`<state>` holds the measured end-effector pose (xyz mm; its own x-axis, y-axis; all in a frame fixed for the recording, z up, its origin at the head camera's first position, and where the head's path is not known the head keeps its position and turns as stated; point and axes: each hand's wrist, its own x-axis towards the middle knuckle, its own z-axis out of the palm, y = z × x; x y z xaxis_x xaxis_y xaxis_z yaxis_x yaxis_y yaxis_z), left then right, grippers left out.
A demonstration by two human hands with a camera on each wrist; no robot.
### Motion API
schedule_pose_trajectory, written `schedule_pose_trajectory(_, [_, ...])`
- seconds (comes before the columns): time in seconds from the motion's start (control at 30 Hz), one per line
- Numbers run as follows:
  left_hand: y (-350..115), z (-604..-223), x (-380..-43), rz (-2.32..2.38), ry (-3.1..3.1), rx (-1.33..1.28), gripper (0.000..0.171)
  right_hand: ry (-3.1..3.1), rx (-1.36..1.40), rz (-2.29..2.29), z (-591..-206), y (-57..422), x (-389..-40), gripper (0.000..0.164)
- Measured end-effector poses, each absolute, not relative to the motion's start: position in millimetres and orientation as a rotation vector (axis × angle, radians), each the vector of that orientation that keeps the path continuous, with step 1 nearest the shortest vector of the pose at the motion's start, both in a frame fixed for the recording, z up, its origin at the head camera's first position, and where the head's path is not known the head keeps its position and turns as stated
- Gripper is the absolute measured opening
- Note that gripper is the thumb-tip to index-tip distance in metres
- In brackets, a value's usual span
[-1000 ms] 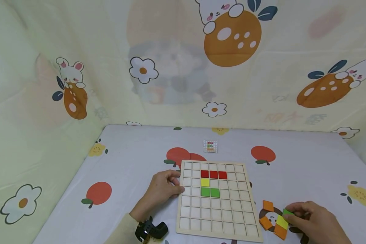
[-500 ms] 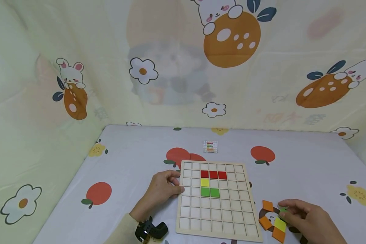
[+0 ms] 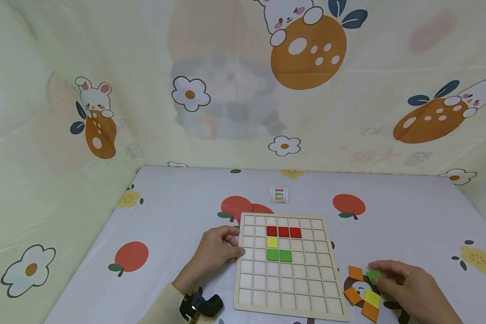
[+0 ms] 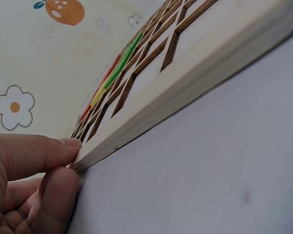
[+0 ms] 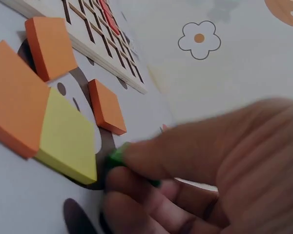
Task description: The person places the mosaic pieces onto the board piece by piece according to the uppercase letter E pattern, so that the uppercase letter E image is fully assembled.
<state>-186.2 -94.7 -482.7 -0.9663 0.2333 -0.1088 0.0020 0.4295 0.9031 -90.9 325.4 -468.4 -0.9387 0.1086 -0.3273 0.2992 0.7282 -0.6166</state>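
My left hand (image 3: 220, 245) holds the left edge of a wooden grid board (image 3: 287, 288), thumb on its rim and curled fingers against its side in the left wrist view. On the board sit three red tiles (image 3: 283, 231) in a row, a yellow tile (image 3: 272, 242) and two green tiles (image 3: 285, 256). Right of the board, my right hand (image 3: 413, 285) pinches a green square tile (image 3: 374, 275) between thumb and fingers. In the right wrist view that tile (image 5: 118, 155) is partly hidden by the fingers. Beside it lie a loose yellow tile (image 5: 68, 139) and orange tiles (image 5: 51, 46).
Behind the board lies a small card (image 3: 279, 194) printed with a coloured grid pattern. A white cloth with fruit prints (image 3: 178, 198) covers the table. Patterned curtains (image 3: 227, 121) stand at the back and left. A black device (image 3: 201, 306) sits on the left wrist.
My right hand has shifted slightly left with the green tile. The loose yellow tile and the orange one below it have slid a little left and nearer. My left hand stays put.
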Motion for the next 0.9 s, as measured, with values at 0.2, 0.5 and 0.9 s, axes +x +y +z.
schedule_pose_trajectory(0.2, [-95,-483,-186,1.559,2.461,0.204,0.045,2.655,0.279,-0.952,-467,327,-95,0.042])
schedule_pose_trajectory(0.5, [-95,-485,-187,1.571,2.452,0.221,0.045,2.699,0.264,-0.779,-465,322,-102,0.031])
schedule_pose_trajectory(0.9, [-95,-482,-185,1.58,2.429,0.171,0.046,2.882,0.103,-0.85,-450,287,-106,0.036])
